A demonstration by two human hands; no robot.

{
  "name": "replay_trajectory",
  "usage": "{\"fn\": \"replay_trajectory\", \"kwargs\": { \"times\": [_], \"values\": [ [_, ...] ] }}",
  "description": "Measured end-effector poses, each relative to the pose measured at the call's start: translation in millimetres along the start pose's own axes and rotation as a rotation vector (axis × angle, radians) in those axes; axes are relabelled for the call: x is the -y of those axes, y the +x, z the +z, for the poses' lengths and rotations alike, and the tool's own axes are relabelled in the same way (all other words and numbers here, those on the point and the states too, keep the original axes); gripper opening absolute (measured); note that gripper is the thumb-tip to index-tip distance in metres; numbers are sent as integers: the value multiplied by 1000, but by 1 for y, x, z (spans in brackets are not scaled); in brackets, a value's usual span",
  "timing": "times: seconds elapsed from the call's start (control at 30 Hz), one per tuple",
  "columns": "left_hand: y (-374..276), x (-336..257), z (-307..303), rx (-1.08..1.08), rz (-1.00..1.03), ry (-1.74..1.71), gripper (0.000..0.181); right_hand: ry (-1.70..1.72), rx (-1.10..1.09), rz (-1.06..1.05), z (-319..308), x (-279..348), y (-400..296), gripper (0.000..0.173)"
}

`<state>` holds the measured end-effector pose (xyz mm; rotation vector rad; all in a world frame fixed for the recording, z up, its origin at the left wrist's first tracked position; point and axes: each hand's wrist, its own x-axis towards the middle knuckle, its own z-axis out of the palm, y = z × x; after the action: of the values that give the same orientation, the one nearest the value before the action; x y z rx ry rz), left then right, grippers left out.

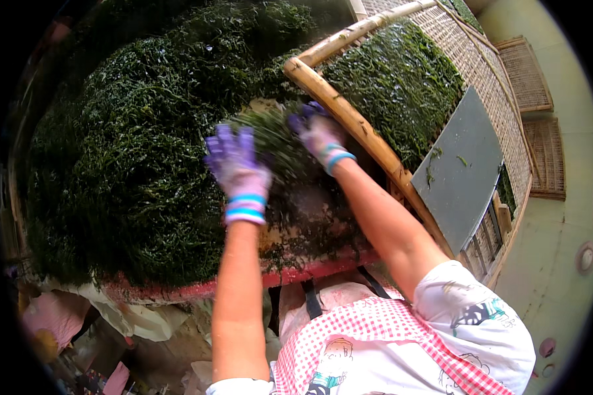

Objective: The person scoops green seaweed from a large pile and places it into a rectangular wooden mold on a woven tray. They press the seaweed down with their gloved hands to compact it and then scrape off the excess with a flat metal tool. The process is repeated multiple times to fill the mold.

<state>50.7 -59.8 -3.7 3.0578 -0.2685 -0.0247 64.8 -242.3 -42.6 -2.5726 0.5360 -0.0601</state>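
Observation:
A large heap of dark green, wet-looking stringy leaves (pixel 148 148) covers the work surface in front of me. My left hand (pixel 239 173), in a purple-and-white glove, lies palm down at the heap's right side with its fingers spread. Across from it, my right hand (pixel 321 133) wears a matching glove and is close to the bamboo frame's edge. A loose clump of the leaves (pixel 279 140), blurred by motion, is between the two hands. The right fingers are blurred too, so their grip on the clump is unclear.
To the right slants a woven tray with a bamboo pole frame (pixel 356 121), bearing a layer of leaves (pixel 395 89). A flat grey panel (pixel 459 173) rests on it. More woven trays (pixel 546 158) stand beyond, on the pale floor. A red edge (pixel 316 270) borders the surface near my apron.

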Motion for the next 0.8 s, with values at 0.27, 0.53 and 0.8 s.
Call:
{"fn": "replay_trajectory", "kwargs": {
  "times": [0.27, 0.53, 0.8],
  "values": [
    [-168, 39, 89, -113, 187, -468, 74, -315, 442, -531, -28, -7, -183, 60],
    [-105, -40, 34, 384, 307, -77, 64, -337, 388, 55, -34, -26, -118, 69],
    [22, 47, -21, 150, -162, -141, 69, -47, 222, -77, -68, 31, -26, 73]
  ]
}}
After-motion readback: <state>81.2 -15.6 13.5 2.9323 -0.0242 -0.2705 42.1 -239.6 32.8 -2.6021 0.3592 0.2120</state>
